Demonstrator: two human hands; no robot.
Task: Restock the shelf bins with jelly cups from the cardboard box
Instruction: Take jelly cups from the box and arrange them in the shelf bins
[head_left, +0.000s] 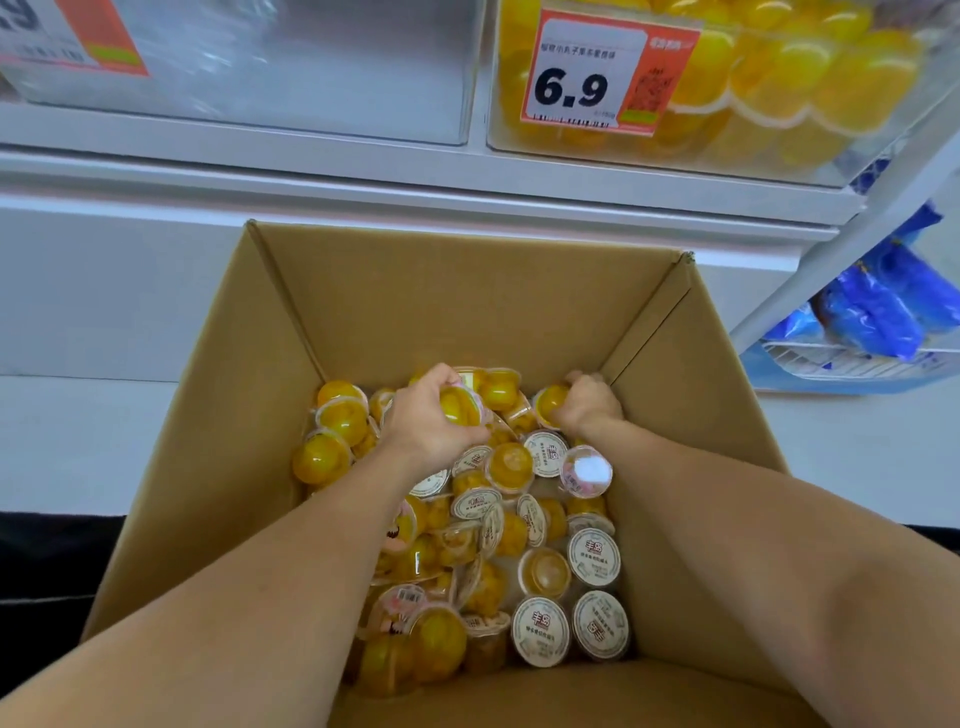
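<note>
Both hands deep in cardboard box (467, 291): left hand (431, 415) and right hand (587, 402) each clutch jelly cups (540, 631); yellow-filled shelf bin (779, 150) above box, nearer right hand.

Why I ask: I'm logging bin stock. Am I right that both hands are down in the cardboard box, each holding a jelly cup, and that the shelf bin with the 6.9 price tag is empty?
Not quite. The head view shows the shelf bin behind the 6.9 price tag packed with yellow cups. The rest holds: left hand and right hand each hold a jelly cup in the cardboard box.
</note>
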